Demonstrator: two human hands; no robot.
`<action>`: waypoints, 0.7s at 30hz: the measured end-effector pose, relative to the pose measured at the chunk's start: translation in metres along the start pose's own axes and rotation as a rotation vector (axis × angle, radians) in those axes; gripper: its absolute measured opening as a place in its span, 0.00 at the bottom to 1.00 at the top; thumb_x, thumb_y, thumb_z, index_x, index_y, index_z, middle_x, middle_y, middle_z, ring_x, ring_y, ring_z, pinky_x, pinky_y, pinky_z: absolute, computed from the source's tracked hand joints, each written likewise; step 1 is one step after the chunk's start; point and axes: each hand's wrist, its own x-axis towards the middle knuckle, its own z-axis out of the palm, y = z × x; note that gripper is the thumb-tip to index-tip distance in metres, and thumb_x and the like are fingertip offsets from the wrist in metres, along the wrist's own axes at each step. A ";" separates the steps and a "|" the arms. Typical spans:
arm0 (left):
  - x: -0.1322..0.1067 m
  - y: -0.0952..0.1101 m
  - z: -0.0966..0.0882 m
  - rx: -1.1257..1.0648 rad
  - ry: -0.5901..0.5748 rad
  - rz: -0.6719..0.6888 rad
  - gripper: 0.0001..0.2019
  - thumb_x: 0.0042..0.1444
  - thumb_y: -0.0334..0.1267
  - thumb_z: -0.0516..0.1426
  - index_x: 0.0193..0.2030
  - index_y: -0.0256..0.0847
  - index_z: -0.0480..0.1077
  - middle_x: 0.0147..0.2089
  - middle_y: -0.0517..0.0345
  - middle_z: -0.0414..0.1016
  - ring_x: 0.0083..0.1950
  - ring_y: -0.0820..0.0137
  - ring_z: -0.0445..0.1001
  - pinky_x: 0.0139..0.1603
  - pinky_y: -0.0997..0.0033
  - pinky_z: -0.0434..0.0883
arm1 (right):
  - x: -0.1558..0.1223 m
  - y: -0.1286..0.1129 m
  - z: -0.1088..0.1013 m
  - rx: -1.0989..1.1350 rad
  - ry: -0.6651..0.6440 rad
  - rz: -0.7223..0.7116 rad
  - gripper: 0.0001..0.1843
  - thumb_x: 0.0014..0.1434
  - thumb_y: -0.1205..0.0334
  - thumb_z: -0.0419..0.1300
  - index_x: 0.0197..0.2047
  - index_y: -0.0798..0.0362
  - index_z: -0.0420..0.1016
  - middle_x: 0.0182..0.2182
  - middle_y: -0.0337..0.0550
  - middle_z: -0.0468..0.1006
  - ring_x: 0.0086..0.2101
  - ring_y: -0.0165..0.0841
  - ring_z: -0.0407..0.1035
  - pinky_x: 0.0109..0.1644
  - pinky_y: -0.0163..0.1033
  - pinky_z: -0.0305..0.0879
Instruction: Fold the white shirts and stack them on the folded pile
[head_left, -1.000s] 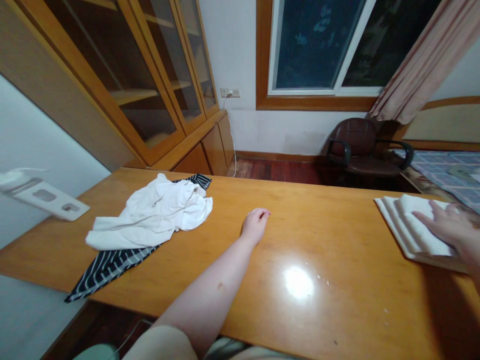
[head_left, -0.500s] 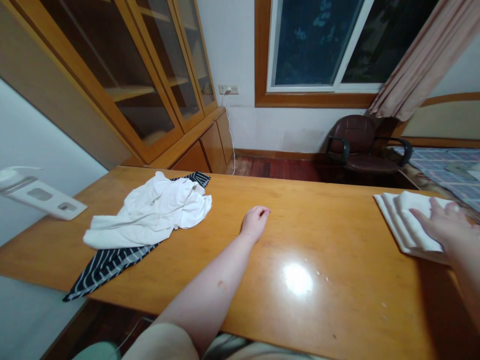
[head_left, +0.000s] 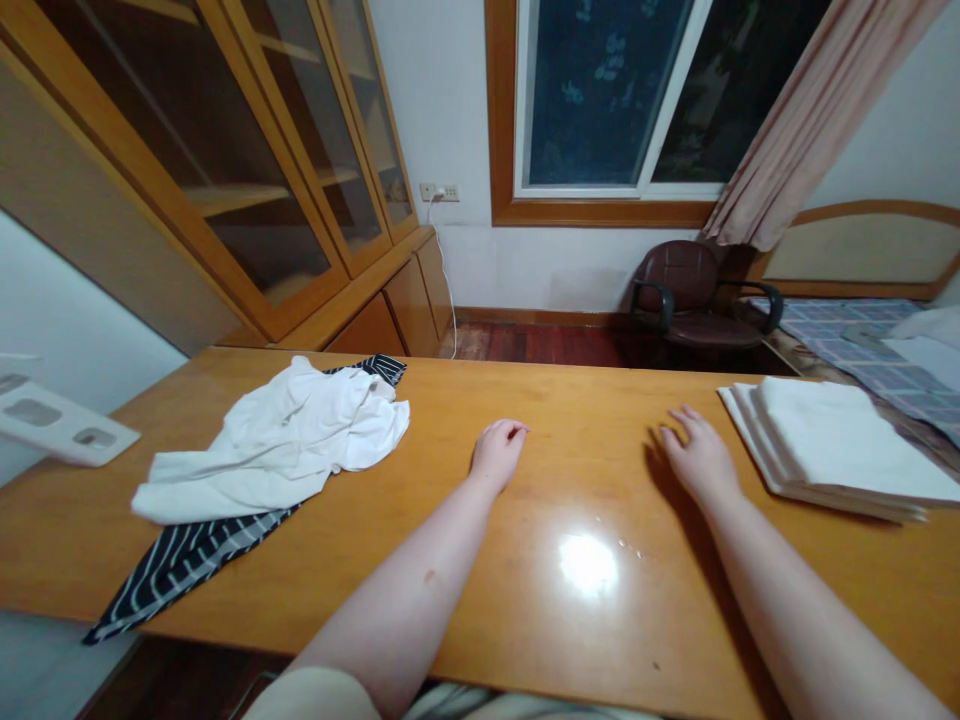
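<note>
My left hand [head_left: 497,452] rests on the wooden table [head_left: 585,620] near its middle, fingers curled under and holding nothing. My right hand [head_left: 697,458] lies flat on the table a little to the right, fingers stretched out and empty. A stack of folded white cloths [head_left: 832,448] sits just right of my right hand, untouched. To the left of my left hand lies a crumpled white garment [head_left: 277,440] on top of a black-and-white striped cloth [head_left: 180,560] that hangs over the near table edge.
A white device [head_left: 52,428] juts in at the far left. Glass-door wooden cabinets [head_left: 247,170] line the left wall. A dark brown armchair [head_left: 694,300] stands under the window, and a bed with a checked cover [head_left: 870,335] is at the right.
My right hand has left the folded white stack and moved left onto the bare table. My left hand has stayed put. The view has shifted slightly rightward.
</note>
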 end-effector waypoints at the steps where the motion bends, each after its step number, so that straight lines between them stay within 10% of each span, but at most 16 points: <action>1: 0.000 0.000 0.000 -0.004 0.000 0.006 0.09 0.58 0.35 0.53 0.37 0.42 0.75 0.40 0.58 0.77 0.45 0.69 0.73 0.50 0.67 0.67 | -0.011 -0.023 0.014 0.100 -0.070 -0.003 0.27 0.61 0.52 0.46 0.56 0.61 0.70 0.57 0.59 0.67 0.57 0.41 0.61 0.60 0.48 0.55; 8: -0.003 -0.002 -0.002 -0.069 -0.024 -0.052 0.09 0.58 0.35 0.53 0.37 0.42 0.75 0.42 0.57 0.77 0.47 0.68 0.73 0.52 0.66 0.67 | -0.048 -0.124 0.054 0.039 -0.374 -0.267 0.33 0.61 0.44 0.49 0.65 0.50 0.59 0.65 0.48 0.55 0.64 0.44 0.46 0.65 0.58 0.35; 16: 0.002 -0.008 -0.037 0.055 0.031 -0.124 0.09 0.56 0.35 0.53 0.40 0.40 0.74 0.43 0.53 0.75 0.47 0.66 0.72 0.53 0.64 0.67 | -0.033 -0.114 0.046 0.050 -0.465 -0.342 0.32 0.61 0.46 0.50 0.65 0.51 0.59 0.66 0.49 0.54 0.65 0.42 0.45 0.66 0.54 0.37; 21: 0.010 -0.019 -0.110 0.521 0.471 -0.283 0.18 0.55 0.38 0.55 0.52 0.39 0.68 0.61 0.44 0.63 0.62 0.55 0.60 0.62 0.52 0.57 | -0.027 -0.110 0.044 0.097 -0.485 -0.324 0.29 0.61 0.49 0.51 0.63 0.50 0.62 0.65 0.49 0.55 0.64 0.41 0.47 0.66 0.53 0.37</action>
